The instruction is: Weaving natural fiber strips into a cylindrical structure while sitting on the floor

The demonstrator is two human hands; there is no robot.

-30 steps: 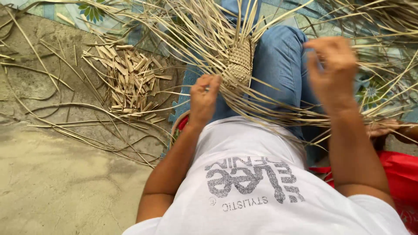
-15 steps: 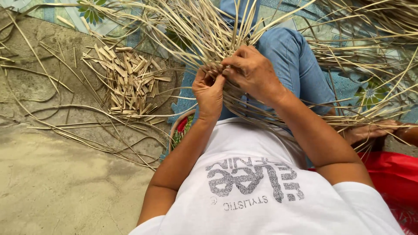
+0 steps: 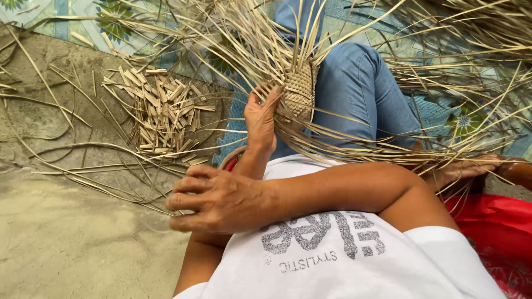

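The right hand (image 3: 221, 200) lies nearest, crossed over the person's own left forearm, palm down, fingers loosely curled and pointing away from the body's midline toward the bare floor (image 3: 72, 243). It holds nothing that can be seen; whether a thin strand runs under the fingers cannot be told. Below and behind it is the white printed shirt (image 3: 332, 260), and off past the right elbow a red cloth (image 3: 493, 221) shows at the edge.

Just beyond the right hand, the left hand (image 3: 261, 116) rises upright from the forearm, fingers half open and spread narrowly. Its fingertips (image 3: 272, 91) press against the side of a small woven piece (image 3: 299, 94), a tight plaited patch of pale straw-coloured strips. The hand steadies it rather than wrapping round it. The woven piece rests against the blue-jeaned knee (image 3: 360, 94), on the far side of the left hand from the body.

From the woven piece, long loose strips (image 3: 238, 39) fan out above and to both sides, some trailing across the knee toward a bare foot (image 3: 463, 169).

Farther out from the left hand's back, well apart from it, a heap of short cut strip ends (image 3: 160, 111) lies on the floor. Beyond that, a patterned blue mat (image 3: 111, 27) covers the ground under the strips.
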